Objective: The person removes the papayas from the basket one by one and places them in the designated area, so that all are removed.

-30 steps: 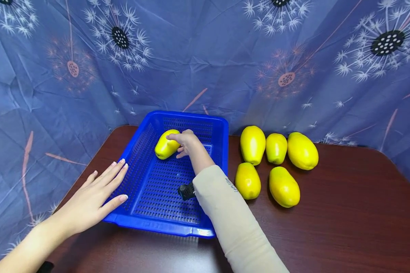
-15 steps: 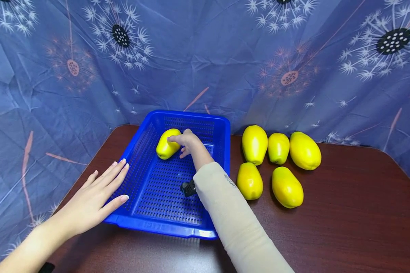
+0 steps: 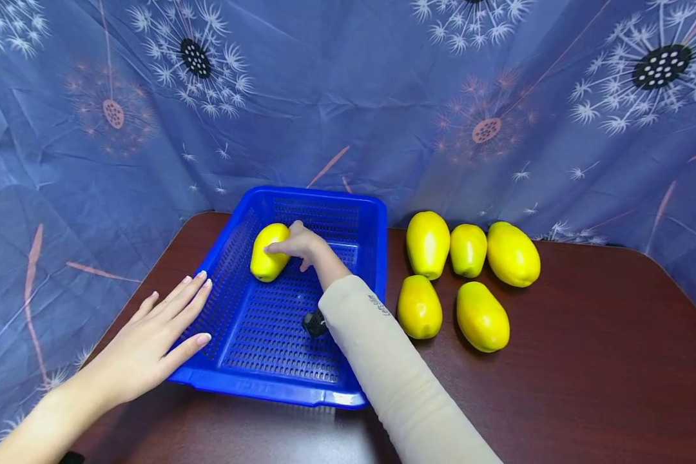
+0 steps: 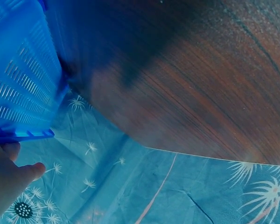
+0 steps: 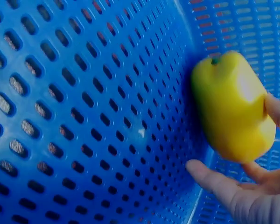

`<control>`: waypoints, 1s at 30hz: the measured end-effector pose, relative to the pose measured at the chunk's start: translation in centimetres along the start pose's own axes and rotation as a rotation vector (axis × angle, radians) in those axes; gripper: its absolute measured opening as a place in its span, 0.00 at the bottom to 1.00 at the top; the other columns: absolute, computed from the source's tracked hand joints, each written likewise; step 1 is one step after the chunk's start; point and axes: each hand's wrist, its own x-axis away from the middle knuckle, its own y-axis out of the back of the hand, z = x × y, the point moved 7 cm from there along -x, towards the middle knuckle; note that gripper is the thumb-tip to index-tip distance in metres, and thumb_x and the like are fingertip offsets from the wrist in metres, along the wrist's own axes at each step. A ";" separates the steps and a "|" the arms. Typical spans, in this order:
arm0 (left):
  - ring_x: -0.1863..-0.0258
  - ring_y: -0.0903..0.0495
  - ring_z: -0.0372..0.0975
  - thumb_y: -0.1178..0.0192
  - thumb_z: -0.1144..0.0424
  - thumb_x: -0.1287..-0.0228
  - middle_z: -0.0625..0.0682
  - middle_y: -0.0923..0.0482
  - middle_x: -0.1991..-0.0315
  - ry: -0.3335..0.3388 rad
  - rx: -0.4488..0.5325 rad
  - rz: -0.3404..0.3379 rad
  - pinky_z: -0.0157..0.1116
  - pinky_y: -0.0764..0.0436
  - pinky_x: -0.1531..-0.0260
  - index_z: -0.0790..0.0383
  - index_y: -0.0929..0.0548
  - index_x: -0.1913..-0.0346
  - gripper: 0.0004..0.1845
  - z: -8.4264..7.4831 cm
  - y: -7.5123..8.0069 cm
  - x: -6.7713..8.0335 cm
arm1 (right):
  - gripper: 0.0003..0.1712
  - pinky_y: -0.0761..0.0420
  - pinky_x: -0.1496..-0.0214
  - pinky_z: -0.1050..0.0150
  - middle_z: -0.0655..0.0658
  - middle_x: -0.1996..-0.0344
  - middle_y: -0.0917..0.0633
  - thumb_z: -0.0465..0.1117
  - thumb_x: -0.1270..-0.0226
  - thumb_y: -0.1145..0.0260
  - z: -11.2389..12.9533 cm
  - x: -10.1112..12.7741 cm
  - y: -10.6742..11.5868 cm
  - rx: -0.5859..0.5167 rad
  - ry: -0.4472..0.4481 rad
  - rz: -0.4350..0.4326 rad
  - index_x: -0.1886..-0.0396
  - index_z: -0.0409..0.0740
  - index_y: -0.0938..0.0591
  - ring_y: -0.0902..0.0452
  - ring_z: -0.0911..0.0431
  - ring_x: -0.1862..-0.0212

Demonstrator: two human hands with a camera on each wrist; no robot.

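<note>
A yellow papaya (image 3: 268,264) lies inside the blue plastic basket (image 3: 278,391), near its left wall. My right hand (image 3: 303,246) reaches in from the right, index finger extended onto the fruit's side. In the right wrist view, the papaya (image 5: 231,107) shows a small green stem mark; fingertips meet its side and lower end, while the thumb (image 5: 214,182) stands apart from it. My left hand (image 3: 151,338) lies flat with straight fingers over the basket's left rim. The left wrist view shows fingers of the left hand (image 4: 9,172) right at the rim.
Several more yellow papayas (image 3: 483,317) lie in two rows on the brown wooden table (image 3: 603,361), right of the basket. A blue curtain (image 3: 336,84) with dandelion prints hangs behind and to the left. A black wrist camera (image 3: 313,324) is at the right sleeve.
The papaya in the basket has shifted left and slightly toward me, turning more upright in view, with my right hand following it. The left hand stays on the rim.
</note>
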 end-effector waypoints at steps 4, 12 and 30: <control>0.28 0.63 0.38 0.47 0.53 0.33 0.51 0.54 0.26 0.004 0.006 0.007 0.53 0.64 0.34 0.57 0.48 0.27 0.36 0.0 0.0 0.0 | 0.45 0.24 0.51 0.46 0.32 0.44 0.32 0.45 0.41 0.33 0.3 0.3 -0.6 0.027 0.038 0.032 0.32 0.37 0.48 0.31 0.37 0.45; 0.28 0.63 0.38 0.47 0.53 0.33 0.52 0.53 0.26 0.001 0.002 0.000 0.52 0.65 0.33 0.57 0.47 0.27 0.36 -0.1 0.1 0.1 | 0.39 0.23 0.52 0.46 0.33 0.51 0.30 0.41 0.43 0.31 1.1 1.2 -1.4 -0.003 0.035 0.016 0.38 0.38 0.42 0.27 0.37 0.49; 0.28 0.64 0.38 0.47 0.54 0.33 0.52 0.54 0.26 -0.005 0.010 -0.009 0.53 0.65 0.34 0.58 0.48 0.27 0.35 -0.1 0.1 0.1 | 0.37 0.19 0.59 0.53 0.38 0.51 0.30 0.38 0.46 0.29 2.2 2.2 -1.6 -0.145 0.049 0.065 0.40 0.41 0.38 0.22 0.42 0.56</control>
